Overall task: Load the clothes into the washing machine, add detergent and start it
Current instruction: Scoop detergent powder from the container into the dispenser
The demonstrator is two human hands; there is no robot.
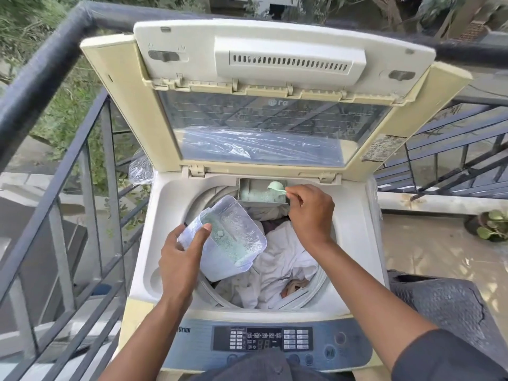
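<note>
While the lid (275, 105) stands raised at the far side, the washer (170, 204) shows its drum full of white clothes (286, 259). Over the drum's left part, the left hand (178, 259) grips a clear tub (231, 235) holding pale green powder. At the far rim the right hand (310, 213) pinches a green scoop (276, 187), tipped into the drawer (261, 192). Near the person lies the panel (264, 342). A railing (55, 149) runs left; a potted plant (492, 225) sits right.
</note>
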